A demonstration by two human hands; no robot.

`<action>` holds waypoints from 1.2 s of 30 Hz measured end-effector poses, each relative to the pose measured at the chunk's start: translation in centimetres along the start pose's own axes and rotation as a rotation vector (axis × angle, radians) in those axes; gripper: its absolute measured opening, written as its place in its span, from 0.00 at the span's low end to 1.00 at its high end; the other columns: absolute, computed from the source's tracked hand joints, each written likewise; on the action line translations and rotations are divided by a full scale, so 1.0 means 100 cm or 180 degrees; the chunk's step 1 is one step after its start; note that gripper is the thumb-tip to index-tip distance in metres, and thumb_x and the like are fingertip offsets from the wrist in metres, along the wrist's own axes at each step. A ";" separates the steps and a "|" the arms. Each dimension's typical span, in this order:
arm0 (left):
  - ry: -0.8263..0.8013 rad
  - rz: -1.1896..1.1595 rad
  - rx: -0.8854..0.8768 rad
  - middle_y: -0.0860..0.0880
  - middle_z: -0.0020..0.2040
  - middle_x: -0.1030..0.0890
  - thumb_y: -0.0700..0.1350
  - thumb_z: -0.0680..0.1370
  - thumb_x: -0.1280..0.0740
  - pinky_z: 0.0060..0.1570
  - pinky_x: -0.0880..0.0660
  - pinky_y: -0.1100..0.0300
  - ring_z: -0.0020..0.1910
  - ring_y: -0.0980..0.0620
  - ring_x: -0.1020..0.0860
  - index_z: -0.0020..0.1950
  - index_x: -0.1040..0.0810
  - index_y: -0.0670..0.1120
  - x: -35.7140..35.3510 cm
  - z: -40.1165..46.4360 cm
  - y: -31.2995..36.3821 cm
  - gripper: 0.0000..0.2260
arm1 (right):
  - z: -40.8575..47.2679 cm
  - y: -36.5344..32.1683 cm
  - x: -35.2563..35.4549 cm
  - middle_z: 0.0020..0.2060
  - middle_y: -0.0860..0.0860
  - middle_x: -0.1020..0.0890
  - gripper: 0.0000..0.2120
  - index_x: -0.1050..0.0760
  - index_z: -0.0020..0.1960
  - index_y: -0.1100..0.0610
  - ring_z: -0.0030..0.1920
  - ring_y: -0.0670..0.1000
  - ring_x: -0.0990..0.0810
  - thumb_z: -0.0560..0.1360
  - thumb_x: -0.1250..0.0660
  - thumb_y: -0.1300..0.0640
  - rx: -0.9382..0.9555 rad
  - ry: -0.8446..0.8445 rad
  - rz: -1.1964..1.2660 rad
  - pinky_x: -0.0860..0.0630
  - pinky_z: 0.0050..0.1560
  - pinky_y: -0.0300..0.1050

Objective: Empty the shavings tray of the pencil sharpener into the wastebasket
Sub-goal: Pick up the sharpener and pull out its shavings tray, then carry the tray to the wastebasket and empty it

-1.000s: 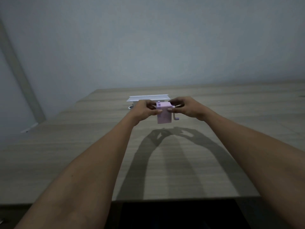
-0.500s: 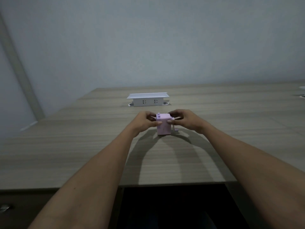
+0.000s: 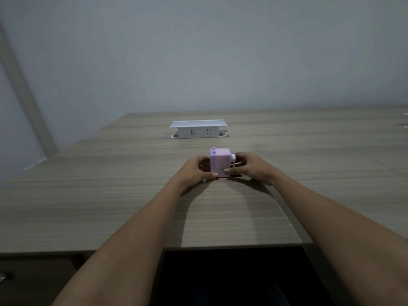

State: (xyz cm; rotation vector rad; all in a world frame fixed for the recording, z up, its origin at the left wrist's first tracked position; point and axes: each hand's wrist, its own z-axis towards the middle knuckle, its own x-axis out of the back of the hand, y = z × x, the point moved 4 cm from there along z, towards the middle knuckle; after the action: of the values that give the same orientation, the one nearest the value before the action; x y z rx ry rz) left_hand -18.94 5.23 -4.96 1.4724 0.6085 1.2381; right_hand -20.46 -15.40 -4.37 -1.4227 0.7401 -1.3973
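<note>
Your left hand [image 3: 194,171] and right hand [image 3: 249,167] are both clamped on the small lilac plastic pencil sharpener [image 3: 219,162], one on each side, thumbs pressed low against its near face and the other fingers wrapped round its flanks. A second ago you held the sharpener in the air, up against the white pop-up socket box [image 3: 197,129]; now it has come toward you and down, and it stands upright on the wood-grain table [image 3: 110,195], well in front of that box. Its crank handle pokes out on the side of your right hand, partly hidden by your fingers.

That change looks like setting the body down so it is steady for the next pull. Your thumbs sit near the bottom edge, where the shavings tray most likely slides out, but no drawer front can be told apart from the body here, and nothing has opened yet. The tray seems still to be inside, so the task is at its start.

No wastebasket shows anywhere around the sharpener; past the near table edge there is only a dark gap. You will probably need to look for it once the tray is free, keeping the tray level.
</note>
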 end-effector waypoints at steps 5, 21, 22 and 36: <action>0.0014 -0.0109 -0.0034 0.41 0.58 0.16 0.33 0.69 0.23 0.60 0.21 0.54 0.59 0.44 0.17 0.68 0.24 0.39 0.002 0.000 -0.002 0.28 | -0.001 -0.002 0.002 0.56 0.57 0.15 0.22 0.22 0.65 0.63 0.49 0.48 0.16 0.72 0.24 0.65 0.0005 -0.0041 -0.0099 0.20 0.47 0.34; 0.0433 -0.0035 0.0215 0.41 0.62 0.19 0.34 0.71 0.24 0.51 0.21 0.63 0.59 0.46 0.19 0.72 0.30 0.36 0.074 -0.032 -0.017 0.31 | -0.002 -0.008 0.003 0.57 0.55 0.14 0.25 0.21 0.66 0.60 0.58 0.54 0.15 0.70 0.21 0.63 -0.0072 -0.0045 -0.0154 0.19 0.55 0.41; 0.0466 -0.0001 0.0188 0.40 0.62 0.19 0.35 0.71 0.24 0.51 0.21 0.63 0.60 0.45 0.19 0.72 0.29 0.36 0.079 -0.032 -0.012 0.31 | -0.002 -0.014 0.003 0.58 0.55 0.14 0.27 0.22 0.67 0.60 0.58 0.53 0.15 0.70 0.21 0.63 -0.0040 -0.0016 -0.0123 0.19 0.53 0.38; 0.0281 -0.0113 -0.0594 0.41 0.60 0.17 0.37 0.70 0.22 0.49 0.20 0.64 0.59 0.46 0.18 0.69 0.26 0.37 0.064 -0.008 0.130 0.29 | -0.008 -0.135 0.040 0.58 0.50 0.14 0.32 0.21 0.67 0.58 0.60 0.47 0.16 0.66 0.18 0.51 0.0542 0.0232 -0.0258 0.23 0.66 0.47</action>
State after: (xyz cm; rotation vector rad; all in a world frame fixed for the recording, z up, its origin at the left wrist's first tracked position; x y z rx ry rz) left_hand -20.67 7.22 9.33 1.2529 0.5593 1.3013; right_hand -23.30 -14.57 9.41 -1.2869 0.5997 -1.5437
